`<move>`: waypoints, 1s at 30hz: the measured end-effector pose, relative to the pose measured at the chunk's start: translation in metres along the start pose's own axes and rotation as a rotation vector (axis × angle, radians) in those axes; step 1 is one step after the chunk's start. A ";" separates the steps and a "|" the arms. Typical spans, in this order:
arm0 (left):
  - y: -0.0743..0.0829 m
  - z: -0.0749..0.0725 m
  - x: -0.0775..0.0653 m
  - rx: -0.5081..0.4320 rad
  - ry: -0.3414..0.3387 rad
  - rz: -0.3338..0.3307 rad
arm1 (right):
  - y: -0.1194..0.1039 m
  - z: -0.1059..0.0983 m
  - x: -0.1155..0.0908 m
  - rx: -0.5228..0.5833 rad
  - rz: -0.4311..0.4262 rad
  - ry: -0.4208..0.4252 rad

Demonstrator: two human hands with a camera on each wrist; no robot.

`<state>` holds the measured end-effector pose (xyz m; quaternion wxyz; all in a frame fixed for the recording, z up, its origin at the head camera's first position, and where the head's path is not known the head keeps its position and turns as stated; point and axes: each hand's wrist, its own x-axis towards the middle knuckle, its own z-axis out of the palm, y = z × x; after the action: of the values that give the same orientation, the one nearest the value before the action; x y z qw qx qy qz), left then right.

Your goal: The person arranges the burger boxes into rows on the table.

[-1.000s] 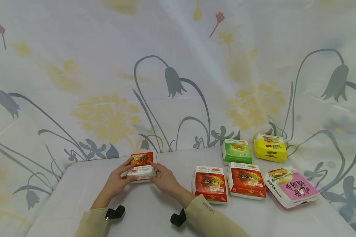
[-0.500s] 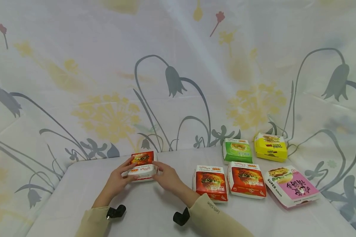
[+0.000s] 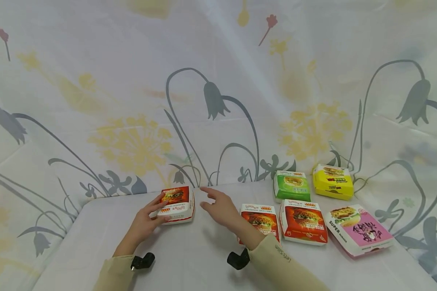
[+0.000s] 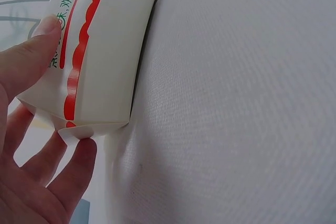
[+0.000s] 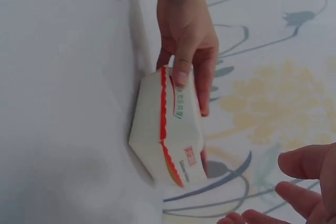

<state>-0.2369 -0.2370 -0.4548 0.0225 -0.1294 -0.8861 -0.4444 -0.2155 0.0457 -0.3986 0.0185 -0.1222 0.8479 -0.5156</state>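
Note:
A red and white burger box sits on the white-covered table, left of centre. My left hand holds it by its left side. In the left wrist view, the thumb lies on the white front of the box, and the other fingers meet its side and lower corner. Right of that box and apart from it is my right hand, its fingers loosely extended and holding nothing. The right wrist view shows the right-hand fingers at the lower right edge, away from the box.
Two more red burger boxes, one partly behind the right forearm and one beside it, lie to the right. Behind them are a green box and a yellow box. A pink box lies farthest right. A flowered curtain hangs behind.
My right hand has let go of the burger box's right side and drawn away to the right. My left hand and the box stay nearly where they were.

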 end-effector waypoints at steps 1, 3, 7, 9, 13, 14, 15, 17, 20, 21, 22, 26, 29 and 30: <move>0.000 0.000 0.000 0.001 -0.001 -0.002 | -0.001 -0.005 -0.001 0.000 0.004 0.005; -0.001 0.000 0.000 -0.005 -0.001 -0.005 | -0.003 -0.015 -0.002 -0.004 0.010 0.017; -0.002 0.001 0.000 -0.001 -0.001 -0.001 | -0.007 -0.036 -0.005 -0.002 0.025 0.039; -0.001 0.001 0.000 0.002 0.004 -0.001 | -0.006 -0.046 -0.006 -0.006 0.027 0.047; 0.000 0.001 0.000 0.002 0.005 0.001 | 0.005 -0.065 -0.009 -0.035 0.019 0.064; 0.000 0.001 0.000 0.001 0.003 -0.001 | 0.008 -0.069 -0.009 -0.040 0.015 0.066; 0.000 0.001 0.000 -0.001 0.003 -0.003 | 0.012 -0.073 -0.010 -0.043 0.009 0.066; 0.000 0.001 -0.001 -0.001 0.005 -0.004 | 0.020 -0.082 -0.011 -0.041 0.000 0.061; 0.000 0.001 -0.001 0.002 0.008 0.002 | 0.031 -0.093 -0.015 -0.021 -0.001 0.054; 0.000 0.001 -0.001 0.003 0.013 0.005 | 0.034 -0.097 -0.016 -0.017 -0.001 0.048; 0.000 0.001 -0.001 0.003 0.015 0.007 | 0.037 -0.100 -0.017 -0.016 -0.001 0.042; 0.000 0.001 0.000 0.007 0.012 0.014 | 0.047 -0.110 -0.022 -0.032 0.009 0.030; -0.001 0.001 0.000 0.004 0.011 0.003 | 0.053 -0.116 -0.025 -0.056 0.016 0.025; -0.001 0.001 0.000 0.007 0.010 0.001 | 0.055 -0.117 -0.027 -0.060 0.021 0.021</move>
<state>-0.2365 -0.2363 -0.4562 0.0275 -0.1277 -0.8874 -0.4421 -0.2185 0.1776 -0.3946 0.0114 -0.1083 0.8643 -0.4911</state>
